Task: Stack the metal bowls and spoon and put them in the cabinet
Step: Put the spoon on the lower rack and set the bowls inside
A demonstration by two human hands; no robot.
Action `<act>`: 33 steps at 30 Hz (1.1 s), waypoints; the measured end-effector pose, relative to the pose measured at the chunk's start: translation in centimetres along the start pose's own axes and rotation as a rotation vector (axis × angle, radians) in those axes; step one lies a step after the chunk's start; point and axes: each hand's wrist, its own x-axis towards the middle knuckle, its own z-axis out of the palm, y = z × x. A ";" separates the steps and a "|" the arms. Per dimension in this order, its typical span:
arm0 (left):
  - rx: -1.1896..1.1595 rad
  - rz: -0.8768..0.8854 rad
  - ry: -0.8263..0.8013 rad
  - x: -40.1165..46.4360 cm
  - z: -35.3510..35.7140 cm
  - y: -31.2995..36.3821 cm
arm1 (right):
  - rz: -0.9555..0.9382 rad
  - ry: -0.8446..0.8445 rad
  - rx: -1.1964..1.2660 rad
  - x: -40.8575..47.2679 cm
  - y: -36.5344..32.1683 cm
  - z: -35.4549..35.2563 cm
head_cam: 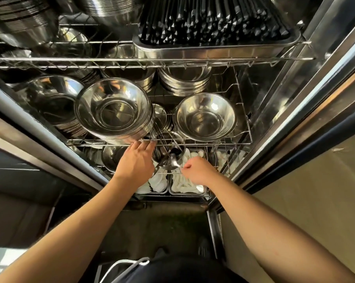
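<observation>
Steel bowls [113,111] sit nested in a tall stack at the centre of the frame, on the middle wire shelf [193,143] of the open cabinet, so I judge the stacking and shelving of bowls largely done. My left hand [134,160] has its fingers curled over the shelf's front wire, right under that stack. My right hand [197,170], lower centre, has thumb and forefinger pinched together on the handle of the spoon [171,161], whose bowl end points in toward the gap between the stacks. The spoon is what is left to stow, as I read it.

Right of the stack, one more bowl [205,117] stands alone. Behind, toward the upper middle, shallower dishes [184,82] are piled. On the top shelf a metal tray [213,49] holds dark chopsticks [213,19] packed side by side. Below my hands, small trays [186,186] hold white spoons, I think, though they are too blurred to be sure.
</observation>
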 end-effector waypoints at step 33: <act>0.181 0.001 -0.023 -0.7 2.1 0.1 | 0.091 0.002 -0.053 7.2 -2.7 3.5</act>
